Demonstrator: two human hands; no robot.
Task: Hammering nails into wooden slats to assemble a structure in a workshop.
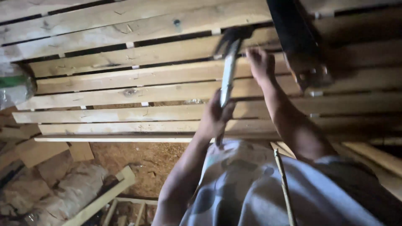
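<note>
My left hand (215, 115) is closed around the pale handle of a hammer (228, 73). The hammer's dark head is raised against a frame of light wooden slats (125, 79). My right hand (259, 62) rests on a slat just right of the hammer head, its fingers bunched together at the wood. Whether something small is pinched between them is too blurred to tell. Both forearms reach up from the bottom of the view, over a grey patterned shirt (251, 188).
A dark board (297, 37) crosses the slats at the upper right. A clear plastic bottle (14, 86) sits at the left edge. Sawdust-covered ground (142, 159) and wood offcuts (100, 196) lie at the lower left. A thin stick (282, 184) stands by the shirt.
</note>
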